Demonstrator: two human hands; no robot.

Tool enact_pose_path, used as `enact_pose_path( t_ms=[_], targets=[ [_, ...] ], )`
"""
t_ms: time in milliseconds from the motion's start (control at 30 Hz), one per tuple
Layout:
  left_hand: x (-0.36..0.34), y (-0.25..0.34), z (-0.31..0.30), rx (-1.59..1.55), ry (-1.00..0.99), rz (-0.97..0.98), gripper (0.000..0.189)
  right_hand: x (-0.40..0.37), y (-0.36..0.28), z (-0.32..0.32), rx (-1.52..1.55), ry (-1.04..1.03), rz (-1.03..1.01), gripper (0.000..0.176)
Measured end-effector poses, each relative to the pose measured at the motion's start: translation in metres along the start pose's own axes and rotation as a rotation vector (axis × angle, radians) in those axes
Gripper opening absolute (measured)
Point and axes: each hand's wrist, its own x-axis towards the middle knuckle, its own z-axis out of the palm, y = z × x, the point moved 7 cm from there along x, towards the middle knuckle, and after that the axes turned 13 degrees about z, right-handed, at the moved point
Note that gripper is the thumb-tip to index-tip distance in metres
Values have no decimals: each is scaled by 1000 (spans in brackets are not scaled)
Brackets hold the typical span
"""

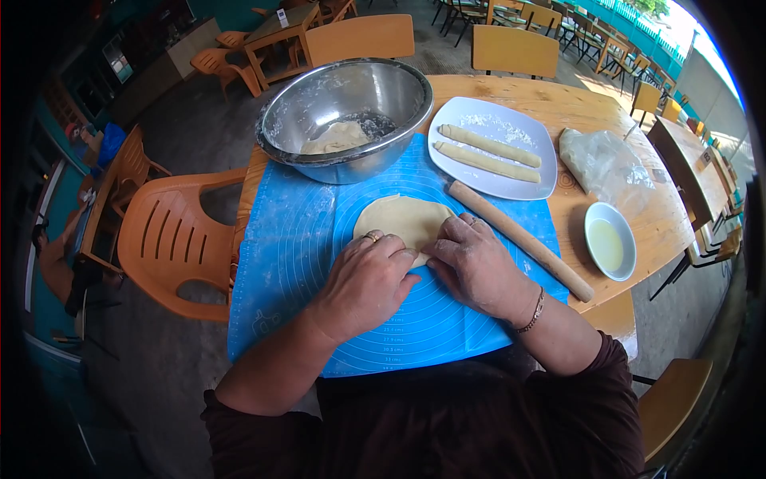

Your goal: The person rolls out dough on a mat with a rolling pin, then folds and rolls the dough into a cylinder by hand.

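Note:
A flat round sheet of pale dough (399, 217) lies on the blue mat (303, 231). At its near left edge, my left hand (371, 275) has its fingers curled and pressed on the dough. My right hand (471, 259) pinches the near right edge, close beside the left. The fingers hide the near edge of the sheet. To the right of the dough, a wooden rolling pin (519, 239) lies diagonally. Two dough rolls (491, 147) rest on the floured white plate (531, 128) beyond it.
A steel bowl (351, 164) holding a dough lump (338, 137) stands at the back left. On the right are a clear plastic bag (602, 164) and a small bowl of yellowish liquid (610, 241). An orange chair (179, 239) stands left of the wooden table (582, 96).

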Motion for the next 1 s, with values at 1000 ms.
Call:
enact_pose_path(
  t_ms=[1000],
  targets=[
    [-18, -26, -14, -142, -317, -336, 23, 1, 1, 0, -46, -78, 62, 21]
  ],
)
